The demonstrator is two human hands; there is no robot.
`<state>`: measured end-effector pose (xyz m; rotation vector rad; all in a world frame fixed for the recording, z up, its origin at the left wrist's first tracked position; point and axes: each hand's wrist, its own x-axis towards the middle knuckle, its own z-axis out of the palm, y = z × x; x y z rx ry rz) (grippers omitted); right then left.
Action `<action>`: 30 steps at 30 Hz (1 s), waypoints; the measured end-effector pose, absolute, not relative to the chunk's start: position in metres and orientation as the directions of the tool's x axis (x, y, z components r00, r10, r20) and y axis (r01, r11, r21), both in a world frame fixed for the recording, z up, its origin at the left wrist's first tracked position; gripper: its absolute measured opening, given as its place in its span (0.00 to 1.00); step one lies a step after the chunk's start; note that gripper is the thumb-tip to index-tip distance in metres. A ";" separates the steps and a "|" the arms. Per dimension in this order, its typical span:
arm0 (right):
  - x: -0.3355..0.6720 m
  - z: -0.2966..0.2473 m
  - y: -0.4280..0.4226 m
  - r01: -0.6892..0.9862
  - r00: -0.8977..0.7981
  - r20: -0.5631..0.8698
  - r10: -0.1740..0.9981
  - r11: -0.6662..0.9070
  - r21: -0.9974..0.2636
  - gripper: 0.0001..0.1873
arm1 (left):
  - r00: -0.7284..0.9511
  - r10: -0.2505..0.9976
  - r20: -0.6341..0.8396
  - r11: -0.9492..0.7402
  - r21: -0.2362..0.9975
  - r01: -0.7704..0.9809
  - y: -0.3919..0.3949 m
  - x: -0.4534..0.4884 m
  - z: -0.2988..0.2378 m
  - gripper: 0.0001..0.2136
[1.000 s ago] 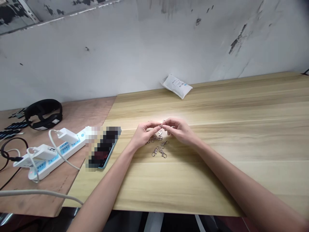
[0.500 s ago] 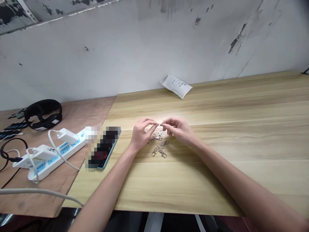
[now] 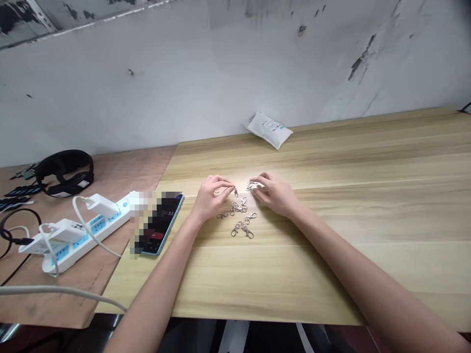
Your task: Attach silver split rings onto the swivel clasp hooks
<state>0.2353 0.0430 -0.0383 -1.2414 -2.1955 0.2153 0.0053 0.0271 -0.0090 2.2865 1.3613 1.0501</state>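
Note:
Between the thumb and index fingertip of my left hand point(image 3: 212, 196) hangs a small silver lobster clasp point(image 3: 236, 192). To the right of it, my right hand point(image 3: 274, 192) is low over the table, thumb and fingers apart. Its fingertips are at another silver metal clasp point(image 3: 249, 186), which looks to be lying on the wood. Nearer to me lies a loose cluster of several swivel clasps with rings point(image 3: 239, 208). Below that are more silver clasps point(image 3: 242, 229), close together, and one clasp point(image 3: 250, 217) a little to their upper right.
A white plastic packet point(image 3: 270, 130) lies against the wall at the back of the wooden table point(image 3: 349, 196). On the left are a phone point(image 3: 162, 225), a white power strip point(image 3: 91, 235) with chargers and cables, and a black head strap point(image 3: 65, 174).
My hands were together at one small metal piece and have drawn apart. The left moved left with a clasp in its pinch; the right's fingers have spread beside a clasp at the back.

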 end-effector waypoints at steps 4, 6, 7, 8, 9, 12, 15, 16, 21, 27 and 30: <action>0.231 -0.042 0.045 0.785 -0.452 0.424 0.785 0.576 -0.228 0.14 | 0.344 0.887 0.307 -0.461 0.576 0.676 0.031 -0.001 -0.016 0.06; 0.231 -0.041 0.046 0.786 -0.465 0.422 0.778 0.583 -0.208 0.14 | 0.292 0.899 0.325 -0.433 0.570 0.698 0.035 -0.006 -0.020 0.08; 0.231 -0.040 0.046 0.780 -0.473 0.422 0.773 0.591 -0.207 0.14 | 0.256 0.901 0.349 -0.420 0.560 0.714 0.037 -0.009 -0.023 0.10; 0.231 -0.039 0.047 0.773 -0.482 0.423 0.768 0.599 -0.208 0.14 | 0.233 0.900 0.369 -0.411 0.538 0.736 0.039 -0.011 -0.025 0.11; 0.232 -0.038 0.047 0.767 -0.488 0.424 0.763 0.607 -0.208 0.14 | 0.223 0.897 0.382 -0.405 0.505 0.762 0.040 -0.012 -0.027 0.12; 0.231 -0.037 0.047 0.753 -0.507 0.429 0.748 0.627 -0.202 0.14 | 0.257 0.884 0.390 -0.410 0.385 0.827 0.044 -0.012 -0.033 0.11; 0.228 -0.036 0.045 0.741 -0.529 0.427 0.734 0.644 -0.190 0.15 | 0.288 0.868 0.405 -0.427 0.314 0.848 0.046 -0.010 -0.035 0.08; 0.227 -0.036 0.045 0.741 -0.529 0.428 0.733 0.645 -0.189 0.15 | 0.293 0.862 0.414 -0.433 0.299 0.850 0.046 -0.009 -0.034 0.08; 0.227 -0.035 0.043 0.756 -0.477 0.441 0.761 0.611 -0.235 0.15 | 0.267 0.847 0.460 -0.450 0.354 0.820 0.044 -0.008 -0.030 0.05; 0.234 -0.034 0.043 0.777 -0.481 0.399 0.781 0.590 -0.217 0.11 | 0.133 0.856 0.500 -0.439 0.566 0.698 0.037 -0.003 -0.026 0.06; 0.233 -0.033 0.042 0.774 -0.480 0.412 0.775 0.595 -0.216 0.11 | 0.067 0.908 0.414 -0.356 0.676 0.645 0.035 0.001 -0.026 0.05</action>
